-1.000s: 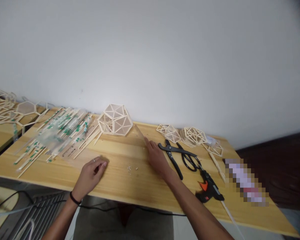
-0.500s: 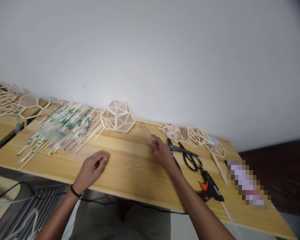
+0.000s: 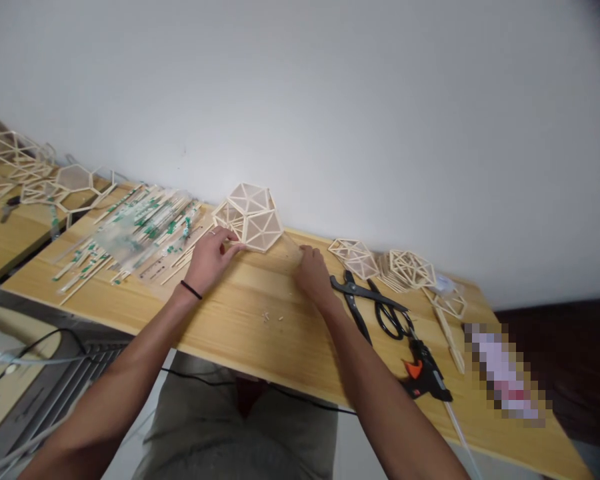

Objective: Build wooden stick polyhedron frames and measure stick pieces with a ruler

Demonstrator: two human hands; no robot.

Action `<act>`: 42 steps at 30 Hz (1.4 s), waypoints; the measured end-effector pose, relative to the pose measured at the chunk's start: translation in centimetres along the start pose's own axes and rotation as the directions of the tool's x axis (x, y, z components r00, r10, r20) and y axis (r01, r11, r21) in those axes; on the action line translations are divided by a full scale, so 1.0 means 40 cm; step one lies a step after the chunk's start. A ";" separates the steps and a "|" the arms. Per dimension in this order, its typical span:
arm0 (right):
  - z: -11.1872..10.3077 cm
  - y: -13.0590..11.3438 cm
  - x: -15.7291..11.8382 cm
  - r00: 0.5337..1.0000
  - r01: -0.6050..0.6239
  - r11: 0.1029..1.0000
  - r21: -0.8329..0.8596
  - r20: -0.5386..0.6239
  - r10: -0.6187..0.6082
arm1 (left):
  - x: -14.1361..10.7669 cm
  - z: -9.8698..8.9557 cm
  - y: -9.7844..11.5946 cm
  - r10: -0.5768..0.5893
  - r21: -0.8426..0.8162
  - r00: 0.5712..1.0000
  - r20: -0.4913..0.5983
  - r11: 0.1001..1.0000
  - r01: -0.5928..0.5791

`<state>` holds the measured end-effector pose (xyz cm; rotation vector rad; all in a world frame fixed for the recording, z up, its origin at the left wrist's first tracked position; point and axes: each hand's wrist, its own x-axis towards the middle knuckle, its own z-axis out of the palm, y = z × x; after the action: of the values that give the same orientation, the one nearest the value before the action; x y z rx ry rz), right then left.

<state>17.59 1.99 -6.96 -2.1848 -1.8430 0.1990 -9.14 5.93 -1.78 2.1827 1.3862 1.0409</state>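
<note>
1. The left hand point(image 3: 211, 257) reaches to the lower left edge of a many-sided dome of pale wooden sticks with translucent beige panels point(image 3: 263, 229); thumb and fingers stand narrowly apart there, though I can't tell whether they grip it.
2. Just right of the dome, the right hand point(image 3: 313, 272) pinches a thin, see-through brownish sheet point(image 3: 293, 249), faint and blurred.
3. The dome rests near the wall on the light-brown wooden table point(image 3: 250, 327), between pale sticks in green-marked clear plastic point(image 3: 143, 230) and black metal cutters point(image 3: 351, 288).
4. A black glue gun with an orange trigger point(image 3: 427, 375) lies nearer the person.
</note>
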 end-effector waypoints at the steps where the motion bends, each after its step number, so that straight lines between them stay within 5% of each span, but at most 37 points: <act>1: 0.003 -0.005 0.007 1.000 0.009 1.000 -0.002 -0.001 -0.009 | 0.001 0.004 -0.002 -0.002 0.004 1.000 0.005 1.000 0.002; 7: 0.019 -0.027 0.037 0.998 0.055 0.998 0.002 0.000 -0.055 | 0.014 0.002 0.004 0.005 0.012 1.000 0.008 1.000 -0.005; 13: 0.014 -0.030 0.023 0.993 0.113 0.993 0.015 0.025 -0.113 | 0.019 -0.048 0.016 -0.022 -0.016 0.994 -0.110 1.000 0.021; 21: -0.007 -0.035 -0.066 0.972 0.228 0.973 0.028 0.051 -0.229 | 0.041 -0.118 0.071 0.027 -0.043 0.965 -0.259 0.998 -0.039; 27: -0.005 -0.050 -0.179 0.948 0.305 0.951 0.045 0.076 -0.308 | 0.070 -0.092 0.079 0.045 -0.033 0.978 -0.204 0.998 -0.052; 31: -0.013 -0.029 -0.190 0.976 0.215 0.976 0.016 0.037 -0.216 | 0.069 -0.051 0.069 0.048 -0.023 0.988 -0.143 0.998 -0.052; 36: -0.037 0.021 -0.097 0.995 -0.026 0.996 -0.090 -0.094 0.017 | 0.054 -0.020 0.060 0.038 -0.021 0.987 -0.157 0.999 -0.042; 42: -0.029 0.008 -0.026 0.986 -0.118 0.975 -0.188 -0.141 0.093 | 0.024 0.003 0.047 0.056 0.002 0.990 -0.133 0.998 -0.056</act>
<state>18.04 0.77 -6.03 -2.3662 -1.7409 -0.1086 -7.65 5.94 -0.29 2.1977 1.3866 1.2272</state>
